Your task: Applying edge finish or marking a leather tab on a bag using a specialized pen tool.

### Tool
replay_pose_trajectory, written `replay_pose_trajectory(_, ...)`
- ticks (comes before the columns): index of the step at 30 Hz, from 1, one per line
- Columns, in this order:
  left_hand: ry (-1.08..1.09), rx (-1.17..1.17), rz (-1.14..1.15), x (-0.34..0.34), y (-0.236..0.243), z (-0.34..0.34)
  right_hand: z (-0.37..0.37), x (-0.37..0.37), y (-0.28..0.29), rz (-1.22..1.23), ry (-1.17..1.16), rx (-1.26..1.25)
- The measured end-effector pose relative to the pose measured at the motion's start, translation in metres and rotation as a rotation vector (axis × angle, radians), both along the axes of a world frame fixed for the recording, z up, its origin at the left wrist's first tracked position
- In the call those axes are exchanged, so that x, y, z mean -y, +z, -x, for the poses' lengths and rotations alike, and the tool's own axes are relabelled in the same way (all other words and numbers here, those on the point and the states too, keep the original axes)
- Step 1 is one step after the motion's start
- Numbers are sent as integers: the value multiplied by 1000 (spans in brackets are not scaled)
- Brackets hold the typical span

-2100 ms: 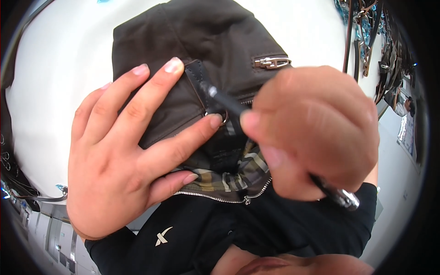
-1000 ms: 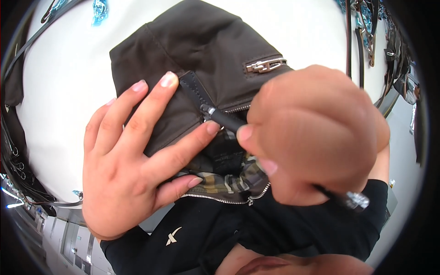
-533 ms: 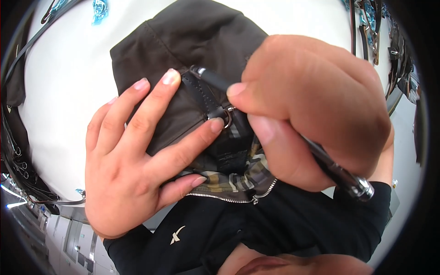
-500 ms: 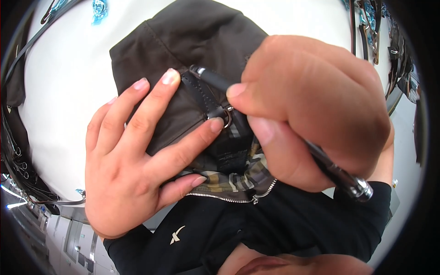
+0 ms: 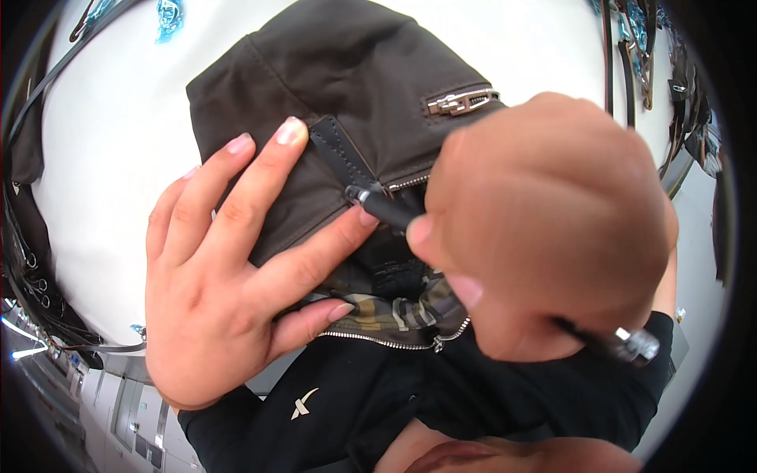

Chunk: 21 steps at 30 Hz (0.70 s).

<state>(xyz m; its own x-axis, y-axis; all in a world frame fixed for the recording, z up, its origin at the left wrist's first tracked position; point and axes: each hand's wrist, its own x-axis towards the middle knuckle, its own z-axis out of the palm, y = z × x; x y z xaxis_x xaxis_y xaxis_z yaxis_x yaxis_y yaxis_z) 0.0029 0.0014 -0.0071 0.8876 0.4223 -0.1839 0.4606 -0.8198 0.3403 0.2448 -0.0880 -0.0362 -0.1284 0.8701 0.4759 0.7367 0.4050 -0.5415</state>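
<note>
A dark brown bag [image 5: 339, 63] of leather-like material lies in front of me, its mouth turned towards me with a plaid lining [image 5: 367, 314] showing. My left hand [image 5: 213, 276] rests flat on its left part, fingers spread. Between my left index finger and right hand runs a black stitched tab [image 5: 335, 146]. My right hand [image 5: 552, 229], a little blurred, grips a dark pen [image 5: 390, 211]. The pen's tip is at the tab's near end, beside my left index fingertip. A silver zip pull [image 5: 461, 101] sits on the bag's far right.
The white table [image 5: 102, 189] spreads around the bag. Dark straps with metal rings [image 5: 35, 284] hang along the left edge. More straps [image 5: 619, 71] and blue plastic wrapping [image 5: 635, 31] are at the far right. Another blue wrapped piece [image 5: 169, 20] lies far left.
My right hand has moved towards me and slightly right, bringing the pen tip from the tab's far end to its near end. The silver zip pull is now uncovered. My left hand stays put.
</note>
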Motion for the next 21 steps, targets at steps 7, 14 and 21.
replay_pose_trajectory(7, -27, 27, 13, 0, -5, 1, -7, -15, 43, 290, 150, 15)
replay_pose_trajectory(14, -48, -32, 18, -4, 2, 3, 2, -24, 38, 418, 159, -156)
replay_pose_trajectory(21, -18, -31, 11, -1, 4, 6, 2, -23, 34, 296, 177, -99)
